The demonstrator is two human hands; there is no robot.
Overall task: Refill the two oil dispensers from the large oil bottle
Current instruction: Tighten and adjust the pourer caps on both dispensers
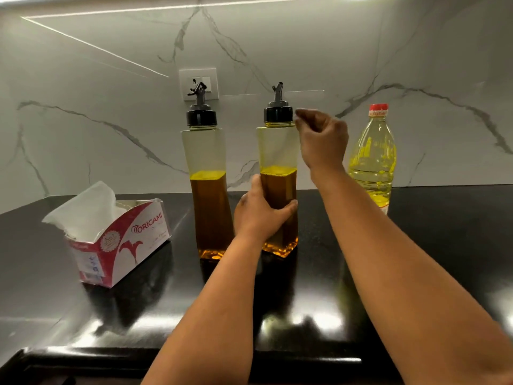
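Note:
Two tall clear oil dispensers with black spout caps stand upright on the black counter (319, 301), each about half full of amber oil. My left hand (259, 211) grips the lower body of the right dispenser (277, 151). The left dispenser (206, 162) stands free beside it. My right hand (322, 137) hovers just right of the right dispenser's black cap (278, 113), fingers loosely curled, holding nothing. The large oil bottle (373, 159), clear with yellow oil and a red cap, stands at the right by the wall, partly behind my right forearm.
An open red-and-white tissue box (122, 240) with tissue sticking up sits on the counter at the left. A marble wall with a white socket (198, 83) rises behind the dispensers. The counter's front edge runs along the bottom of the view.

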